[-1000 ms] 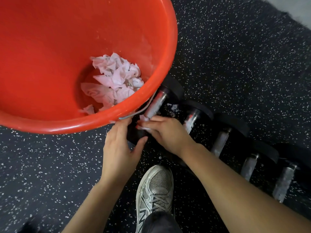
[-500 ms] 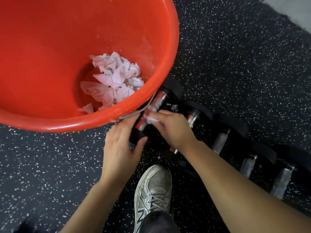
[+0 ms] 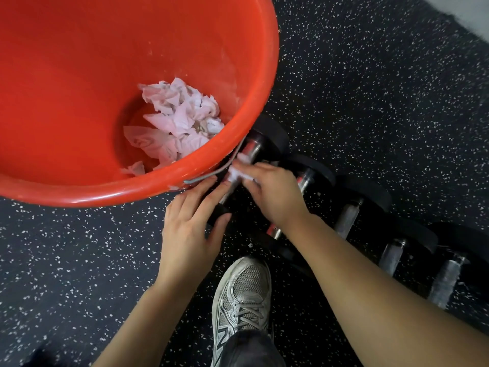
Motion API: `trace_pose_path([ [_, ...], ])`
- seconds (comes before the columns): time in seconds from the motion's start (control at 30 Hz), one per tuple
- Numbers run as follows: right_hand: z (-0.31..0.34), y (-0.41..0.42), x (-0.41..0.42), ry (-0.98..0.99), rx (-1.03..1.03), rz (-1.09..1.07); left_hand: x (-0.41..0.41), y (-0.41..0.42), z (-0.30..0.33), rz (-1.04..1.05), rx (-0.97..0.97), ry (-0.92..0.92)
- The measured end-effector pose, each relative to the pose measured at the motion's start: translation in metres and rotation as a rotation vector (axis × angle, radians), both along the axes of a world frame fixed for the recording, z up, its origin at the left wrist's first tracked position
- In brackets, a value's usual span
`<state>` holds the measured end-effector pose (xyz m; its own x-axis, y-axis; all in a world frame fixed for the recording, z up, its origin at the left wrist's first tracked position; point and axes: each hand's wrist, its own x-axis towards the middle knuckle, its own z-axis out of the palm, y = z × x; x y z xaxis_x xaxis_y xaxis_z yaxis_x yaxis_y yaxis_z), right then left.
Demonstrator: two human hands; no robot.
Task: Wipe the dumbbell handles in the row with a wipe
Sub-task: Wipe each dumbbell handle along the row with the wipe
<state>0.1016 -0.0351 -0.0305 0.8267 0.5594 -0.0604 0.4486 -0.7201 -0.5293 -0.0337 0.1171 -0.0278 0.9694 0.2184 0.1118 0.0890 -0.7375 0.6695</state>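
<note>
A row of black dumbbells with metal handles runs from centre to lower right on the speckled floor. The leftmost dumbbell (image 3: 255, 145) lies against the bucket, its chrome handle partly covered. My right hand (image 3: 272, 193) presses a white wipe (image 3: 238, 172) around that handle. My left hand (image 3: 190, 223) rests on the near black end of the same dumbbell, fingers spread over it. The second dumbbell (image 3: 305, 178) is partly hidden under my right wrist. Further handles (image 3: 346, 217) lie uncovered to the right.
A large red bucket (image 3: 238, 49) with several crumpled used wipes (image 3: 180, 123) fills the upper left, its rim touching the first dumbbell. My grey sneaker (image 3: 242, 295) stands just below the hands. Black speckled rubber floor (image 3: 370, 88) lies all around.
My right hand with the wipe has slid up the first handle toward the far end. My left hand has moved slightly up along the near end.
</note>
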Motion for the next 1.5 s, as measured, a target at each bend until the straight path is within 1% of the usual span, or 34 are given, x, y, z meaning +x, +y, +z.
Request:
trace_pose_path([
  [0.1,-0.001,0.001,-0.017,0.033,-0.021,0.195,0.001,0.000,0.001,0.007,0.000,0.009],
  [0.2,0.002,0.003,-0.011,0.002,-0.051,0.280,0.000,-0.001,0.002,0.018,-0.005,0.024],
  [0.27,0.003,0.001,-0.001,-0.054,-0.029,0.214,0.001,-0.001,0.003,0.020,-0.006,0.025],
  [0.4,0.001,0.002,0.021,-0.085,-0.086,-0.081,0.001,-0.001,0.003,0.021,-0.007,0.020],
  [0.47,0.001,0.002,0.020,-0.058,-0.071,-0.100,0.001,-0.001,0.003,0.023,-0.008,0.026],
  [0.5,0.003,0.002,0.016,-0.038,-0.046,-0.066,0.001,-0.001,0.003,0.025,-0.009,0.029],
  [0.57,0.005,0.002,0.001,0.013,-0.004,0.081,0.001,-0.002,0.004,0.033,-0.016,0.035],
  [0.63,0.008,0.005,-0.012,0.061,-0.043,0.246,0.001,-0.002,0.004,0.038,-0.021,0.039],
  [0.7,0.010,0.005,-0.015,0.036,-0.059,0.311,0.001,-0.002,0.004,0.040,-0.021,0.037],
  [0.73,0.009,0.004,-0.012,0.004,-0.029,0.275,0.001,-0.002,0.005,0.040,-0.022,0.038],
  [0.8,0.007,-0.001,0.001,-0.068,0.041,0.082,0.001,-0.002,0.006,0.040,-0.024,0.045],
  [0.87,0.007,-0.003,0.014,-0.107,-0.025,-0.099,0.001,-0.001,0.007,0.040,-0.024,0.051],
  [0.93,0.003,0.000,0.020,-0.093,-0.117,-0.153,0.002,-0.001,0.008,0.037,-0.024,0.056],
  [1.03,-0.001,0.003,0.011,-0.041,-0.106,-0.074,0.001,0.000,0.008,0.043,-0.030,0.069],
  [1.2,0.004,0.003,-0.011,0.040,-0.016,0.154,0.002,-0.001,0.011,0.038,-0.038,0.073],
  [1.3,0.004,0.008,-0.017,0.151,-0.056,0.259,0.003,0.001,0.012,0.027,-0.031,0.081],
  [1.33,0.005,0.008,-0.016,0.214,-0.021,0.235,0.004,0.000,0.013,0.019,-0.025,0.084],
  [1.37,0.010,0.005,-0.013,0.307,0.064,0.154,0.004,-0.001,0.015,0.010,-0.015,0.083],
  [1.4,0.014,-0.001,-0.010,0.409,0.191,0.034,0.005,-0.004,0.016,0.003,-0.004,0.076],
  [1.43,0.019,-0.010,-0.007,0.453,0.310,-0.090,0.005,-0.008,0.018,-0.001,0.004,0.065],
  [1.47,0.027,-0.021,-0.003,0.446,0.391,-0.204,0.005,-0.013,0.020,-0.004,0.005,0.052],
  [1.5,0.035,-0.035,0.000,0.404,0.405,-0.287,0.006,-0.018,0.022,-0.012,0.000,0.040],
])
